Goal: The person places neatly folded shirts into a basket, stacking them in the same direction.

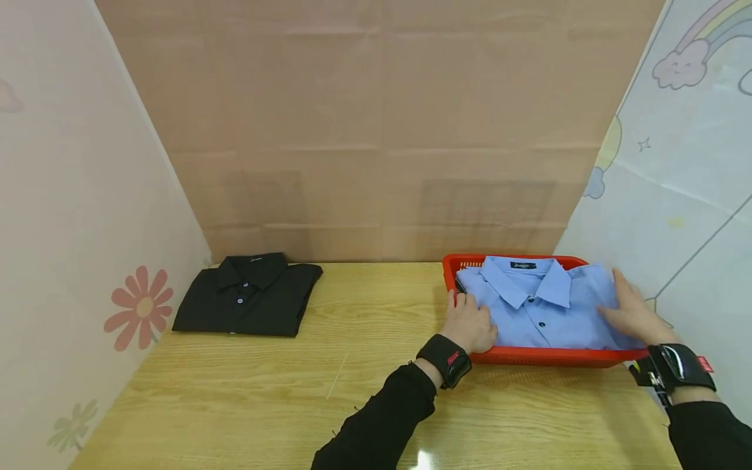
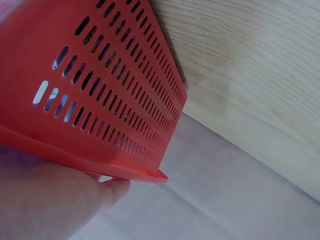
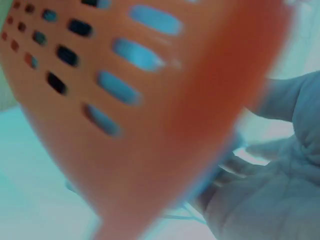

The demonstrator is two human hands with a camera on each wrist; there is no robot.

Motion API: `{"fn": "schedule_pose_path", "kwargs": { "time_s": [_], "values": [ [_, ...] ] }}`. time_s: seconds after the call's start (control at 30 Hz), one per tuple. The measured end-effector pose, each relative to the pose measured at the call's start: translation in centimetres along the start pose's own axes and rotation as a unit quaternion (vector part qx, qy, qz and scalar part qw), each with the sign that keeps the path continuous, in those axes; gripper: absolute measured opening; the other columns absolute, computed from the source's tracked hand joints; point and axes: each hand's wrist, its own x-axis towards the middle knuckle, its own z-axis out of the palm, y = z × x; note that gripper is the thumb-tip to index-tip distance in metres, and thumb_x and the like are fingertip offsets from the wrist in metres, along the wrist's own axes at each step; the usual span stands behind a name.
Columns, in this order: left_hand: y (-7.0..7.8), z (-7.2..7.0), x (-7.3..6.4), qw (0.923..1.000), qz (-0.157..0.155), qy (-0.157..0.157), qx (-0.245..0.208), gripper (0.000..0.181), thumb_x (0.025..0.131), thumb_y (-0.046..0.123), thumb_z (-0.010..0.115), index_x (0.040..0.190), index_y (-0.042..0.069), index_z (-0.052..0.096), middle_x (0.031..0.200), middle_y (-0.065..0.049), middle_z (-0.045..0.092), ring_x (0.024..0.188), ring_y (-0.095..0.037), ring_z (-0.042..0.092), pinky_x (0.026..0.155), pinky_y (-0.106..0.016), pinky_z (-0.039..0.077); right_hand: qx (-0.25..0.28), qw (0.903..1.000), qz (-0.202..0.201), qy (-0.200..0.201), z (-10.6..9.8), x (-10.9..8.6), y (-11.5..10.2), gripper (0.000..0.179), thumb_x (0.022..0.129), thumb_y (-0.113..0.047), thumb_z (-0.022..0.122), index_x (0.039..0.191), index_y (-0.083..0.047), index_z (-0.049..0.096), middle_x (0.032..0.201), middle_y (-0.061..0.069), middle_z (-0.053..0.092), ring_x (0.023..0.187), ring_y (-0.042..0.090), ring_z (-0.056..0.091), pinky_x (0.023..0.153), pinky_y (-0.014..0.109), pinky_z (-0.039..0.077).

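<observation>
A light blue folded collared shirt (image 1: 534, 313) lies in a red plastic basket (image 1: 546, 356), collar toward the back. My left hand (image 1: 470, 326) rests over the basket's left end, across the rim and the shirt's left edge; some of its fingertips are hidden. In the left wrist view that hand (image 2: 50, 200) lies along the rim, beyond the slotted wall. At the opposite end my right hand (image 1: 637, 313) has its thumb and fingers spread apart beside the shirt's right edge. The right wrist view shows its palm (image 3: 270, 185) near the blurred basket wall, gripping nothing.
A black folded shirt (image 1: 249, 297) lies at the back left of the wooden table (image 1: 258, 398). Brown paper (image 1: 376, 130) covers the back wall. Patterned side panels stand at the left (image 1: 94, 196) and right (image 1: 699, 215), the right one close beside my right hand.
</observation>
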Motion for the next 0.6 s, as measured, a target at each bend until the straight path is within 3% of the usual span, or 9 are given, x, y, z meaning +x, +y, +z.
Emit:
{"fn": "schedule_pose_path", "kwargs": {
  "time_s": [0.07, 0.17, 0.3, 0.43, 0.6],
  "values": [
    [0.0, 0.0, 0.0, 0.9999, -0.008, 0.009, -0.001, 0.039, 0.098, 0.051, 0.047, 0.122, 0.024, 0.061, 0.140, -0.004, 0.044, 0.136, -0.023, 0.034, 0.119, -0.045, 0.021, -0.042, 0.9983, -0.035, 0.021, 0.1, 0.3, -0.4, 0.071, 0.093, -0.002, 0.050, 0.143, 0.025, 0.008, 0.141, 0.051, 0.009, 0.128, 0.067, 0.013, 0.105, 0.075, 0.013],
    [-0.1, 0.1, 0.1, 0.9996, -0.011, 0.020, -0.016, 0.045, 0.097, 0.050, 0.049, 0.136, 0.030, 0.053, 0.155, -0.006, 0.029, 0.145, -0.027, 0.023, 0.119, -0.047, 0.022, -0.095, 0.9936, -0.061, 0.003, 0.2, 0.9, -1.0, 0.056, 0.092, -0.001, 0.050, 0.136, 0.028, 0.028, 0.138, 0.050, 0.021, 0.128, 0.065, 0.019, 0.104, 0.075, 0.018],
    [-0.4, 0.2, 0.3, 0.9995, 0.008, 0.012, -0.027, 0.050, 0.100, 0.051, 0.043, 0.149, 0.042, 0.038, 0.165, 0.004, 0.014, 0.152, -0.025, 0.010, 0.120, -0.051, 0.020, -0.119, 0.9899, -0.047, -0.061, 0.3, 1.5, -1.7, 0.058, 0.094, -0.008, 0.051, 0.139, 0.023, 0.030, 0.141, 0.048, 0.022, 0.133, 0.064, 0.013, 0.103, 0.076, 0.016],
    [-0.7, 0.2, 0.5, 0.9996, 0.017, -0.017, -0.016, 0.048, 0.101, 0.057, 0.034, 0.145, 0.041, 0.044, 0.159, 0.013, 0.029, 0.152, -0.020, 0.013, 0.121, -0.051, 0.014, -0.130, 0.9868, -0.040, -0.088, 0.6, 1.9, -1.9, 0.061, 0.094, -0.014, 0.055, 0.140, 0.019, 0.033, 0.142, 0.047, 0.023, 0.133, 0.065, 0.011, 0.100, 0.079, 0.015],
    [-0.7, 0.1, 0.6, 0.9994, 0.003, -0.032, -0.015, 0.057, 0.100, 0.062, 0.029, 0.140, 0.030, 0.054, 0.149, 0.009, 0.046, 0.151, -0.020, 0.021, 0.122, -0.049, 0.012, -0.143, 0.9811, -0.033, -0.126, 0.5, 2.2, -1.8, 0.059, 0.094, -0.019, 0.055, 0.135, 0.021, 0.040, 0.140, 0.046, 0.025, 0.133, 0.065, 0.010, 0.101, 0.079, 0.013]
  ]
}}
